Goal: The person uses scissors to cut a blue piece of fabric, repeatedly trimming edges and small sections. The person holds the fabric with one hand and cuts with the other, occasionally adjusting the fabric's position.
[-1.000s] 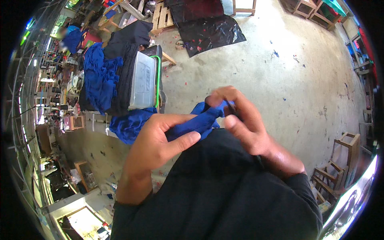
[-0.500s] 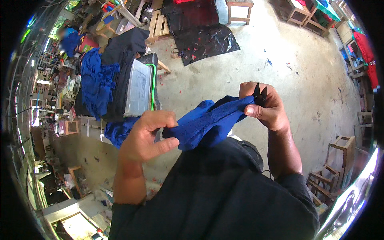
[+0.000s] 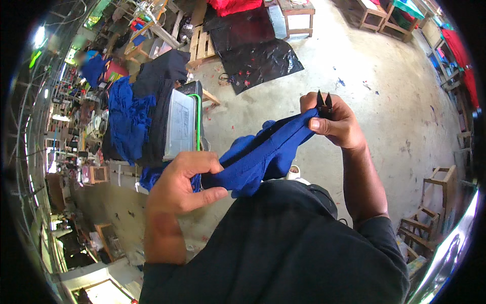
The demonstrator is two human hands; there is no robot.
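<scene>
Pale floor (image 3: 390, 152) (brightly lit), wooden table (image 3: 296, 10), pallet (image 3: 202, 47)

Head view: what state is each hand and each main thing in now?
Left hand: gripping the cloth's left end
Right hand: pinching its right end, snips in hand
Blue cloth: drawn out between the hands
Snips: blades apart
Black sheet: spread on the floor, scraps on it
Clear box: open or closed, cannot tell

deep blue cloth (image 3: 277, 151), black snips (image 3: 324, 108), black shirt (image 3: 273, 243)
</scene>
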